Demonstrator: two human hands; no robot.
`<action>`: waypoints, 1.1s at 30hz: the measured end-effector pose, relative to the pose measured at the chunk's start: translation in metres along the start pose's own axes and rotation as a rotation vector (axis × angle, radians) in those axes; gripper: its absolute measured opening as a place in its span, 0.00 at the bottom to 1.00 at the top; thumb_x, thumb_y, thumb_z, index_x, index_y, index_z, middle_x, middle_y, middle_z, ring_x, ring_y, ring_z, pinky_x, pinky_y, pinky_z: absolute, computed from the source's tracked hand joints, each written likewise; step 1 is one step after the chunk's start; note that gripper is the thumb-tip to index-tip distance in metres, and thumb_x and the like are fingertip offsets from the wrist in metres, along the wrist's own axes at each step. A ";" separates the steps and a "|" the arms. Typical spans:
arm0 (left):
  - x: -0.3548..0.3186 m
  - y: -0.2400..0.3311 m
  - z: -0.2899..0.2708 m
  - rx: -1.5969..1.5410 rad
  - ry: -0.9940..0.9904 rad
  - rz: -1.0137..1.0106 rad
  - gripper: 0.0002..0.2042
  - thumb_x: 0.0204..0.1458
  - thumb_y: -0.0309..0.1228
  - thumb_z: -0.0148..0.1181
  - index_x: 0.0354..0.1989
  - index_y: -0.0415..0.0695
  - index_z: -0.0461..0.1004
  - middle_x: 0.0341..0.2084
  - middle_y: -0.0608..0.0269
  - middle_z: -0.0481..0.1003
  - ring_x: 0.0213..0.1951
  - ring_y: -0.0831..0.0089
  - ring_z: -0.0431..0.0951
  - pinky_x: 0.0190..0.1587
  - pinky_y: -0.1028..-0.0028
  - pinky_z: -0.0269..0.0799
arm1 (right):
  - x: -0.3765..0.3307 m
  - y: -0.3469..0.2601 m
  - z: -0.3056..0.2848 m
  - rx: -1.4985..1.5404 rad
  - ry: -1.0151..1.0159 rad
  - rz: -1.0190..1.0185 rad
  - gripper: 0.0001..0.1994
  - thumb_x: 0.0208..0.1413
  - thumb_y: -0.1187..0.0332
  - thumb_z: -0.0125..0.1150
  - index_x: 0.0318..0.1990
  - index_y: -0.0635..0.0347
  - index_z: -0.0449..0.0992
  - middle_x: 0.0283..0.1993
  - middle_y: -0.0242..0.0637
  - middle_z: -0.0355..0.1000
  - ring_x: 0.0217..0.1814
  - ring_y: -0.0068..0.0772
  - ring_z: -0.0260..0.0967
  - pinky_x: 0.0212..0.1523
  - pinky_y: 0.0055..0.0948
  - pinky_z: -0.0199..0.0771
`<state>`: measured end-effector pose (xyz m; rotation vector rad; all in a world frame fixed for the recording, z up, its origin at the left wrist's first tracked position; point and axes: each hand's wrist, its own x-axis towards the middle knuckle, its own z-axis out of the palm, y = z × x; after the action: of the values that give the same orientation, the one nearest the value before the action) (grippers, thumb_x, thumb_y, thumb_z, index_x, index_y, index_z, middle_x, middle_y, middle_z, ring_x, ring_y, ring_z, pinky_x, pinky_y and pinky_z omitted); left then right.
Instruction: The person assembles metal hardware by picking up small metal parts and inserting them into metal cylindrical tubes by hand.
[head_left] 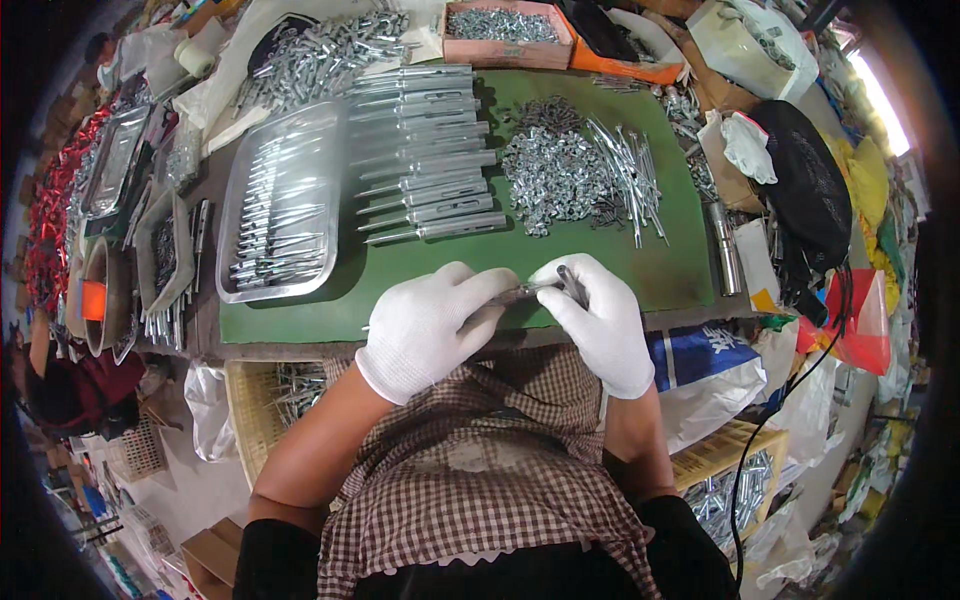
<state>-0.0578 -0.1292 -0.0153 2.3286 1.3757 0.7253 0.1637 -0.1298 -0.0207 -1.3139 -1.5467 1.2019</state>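
Both my hands wear white knitted gloves and meet over the near edge of the green mat (400, 275). My left hand (435, 325) is closed around a slotted metal tube (520, 292), mostly hidden by the fingers; a thin tip shows at the far side of the glove. At the tube's right end, my right hand (600, 315) pinches with thumb and forefinger. A short dark metal rod (572, 286) sticks up from its grip. Beyond lie a row of slotted metal tubes with pointed rods (430, 210), small shiny metal fittings (550, 175) and long thin metal pins (632, 180).
A clear plastic tray (232, 285) of thin pointed rods sits left on the mat. Dark small parts (548, 113) lie behind the fittings. At the back stands a pink box (510, 52) of small parts; a metal cylinder (724, 250) and black cable (750, 460) are at right.
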 end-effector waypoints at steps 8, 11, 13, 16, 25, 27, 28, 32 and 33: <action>-0.001 0.003 0.002 0.077 -0.011 -0.001 0.12 0.55 0.32 0.65 0.49 0.57 0.82 0.28 0.61 0.76 0.28 0.57 0.80 0.30 0.62 0.76 | 0.006 0.007 -0.006 -0.055 0.133 -0.095 0.06 0.63 0.75 0.64 0.45 0.64 0.82 0.39 0.33 0.78 0.41 0.21 0.74 0.43 0.25 0.74; -0.004 0.010 0.008 0.185 0.011 0.068 0.13 0.55 0.32 0.65 0.49 0.58 0.81 0.28 0.60 0.73 0.26 0.58 0.79 0.29 0.61 0.76 | 0.030 0.015 -0.023 -0.431 0.331 -0.204 0.08 0.63 0.70 0.65 0.47 0.59 0.84 0.42 0.41 0.79 0.40 0.38 0.78 0.45 0.34 0.78; -0.005 0.016 0.013 0.280 -0.019 0.071 0.15 0.54 0.32 0.64 0.50 0.60 0.79 0.28 0.60 0.70 0.24 0.59 0.78 0.26 0.61 0.75 | 0.057 0.030 -0.033 -0.605 0.399 -0.326 0.08 0.63 0.69 0.65 0.46 0.59 0.83 0.43 0.43 0.79 0.41 0.44 0.79 0.46 0.38 0.78; -0.001 0.023 0.015 0.353 -0.075 0.042 0.16 0.54 0.32 0.64 0.52 0.61 0.79 0.29 0.59 0.69 0.23 0.60 0.78 0.23 0.62 0.74 | 0.091 0.032 -0.045 -0.814 0.356 -0.402 0.08 0.63 0.67 0.62 0.45 0.57 0.83 0.43 0.45 0.78 0.43 0.53 0.77 0.47 0.46 0.78; 0.001 0.018 0.020 0.347 -0.028 0.060 0.14 0.56 0.33 0.63 0.52 0.61 0.79 0.27 0.60 0.69 0.22 0.60 0.77 0.21 0.62 0.72 | 0.127 0.026 -0.042 -0.906 0.261 -0.329 0.09 0.59 0.63 0.63 0.40 0.57 0.80 0.40 0.46 0.78 0.43 0.55 0.77 0.44 0.49 0.76; 0.002 0.018 0.020 0.329 -0.037 0.055 0.14 0.57 0.33 0.63 0.51 0.61 0.79 0.27 0.59 0.69 0.22 0.59 0.77 0.22 0.61 0.72 | 0.113 0.020 -0.041 -0.828 0.251 -0.308 0.08 0.59 0.65 0.63 0.41 0.57 0.80 0.41 0.46 0.79 0.44 0.54 0.78 0.45 0.48 0.77; 0.002 0.018 0.020 0.317 -0.041 0.041 0.13 0.57 0.33 0.62 0.51 0.61 0.79 0.27 0.59 0.69 0.22 0.59 0.77 0.22 0.61 0.72 | 0.103 0.015 -0.038 -0.745 0.235 -0.297 0.08 0.59 0.66 0.63 0.42 0.57 0.80 0.42 0.46 0.79 0.45 0.54 0.78 0.46 0.46 0.77; 0.001 0.016 0.015 0.286 -0.044 0.016 0.12 0.58 0.34 0.62 0.50 0.60 0.79 0.27 0.59 0.70 0.22 0.59 0.77 0.23 0.60 0.73 | 0.041 -0.006 -0.024 -0.378 -0.092 -0.152 0.11 0.59 0.70 0.65 0.48 0.58 0.81 0.42 0.44 0.79 0.41 0.43 0.80 0.47 0.35 0.79; 0.004 0.017 0.016 0.274 -0.064 0.019 0.12 0.58 0.35 0.62 0.50 0.60 0.79 0.28 0.59 0.71 0.23 0.58 0.78 0.23 0.60 0.73 | 0.027 -0.004 -0.021 -0.327 -0.091 -0.128 0.10 0.59 0.70 0.65 0.48 0.58 0.80 0.40 0.43 0.79 0.39 0.39 0.79 0.44 0.33 0.78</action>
<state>-0.0346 -0.1348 -0.0184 2.5502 1.5080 0.4885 0.1779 -0.1000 -0.0123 -1.3535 -1.9243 0.9687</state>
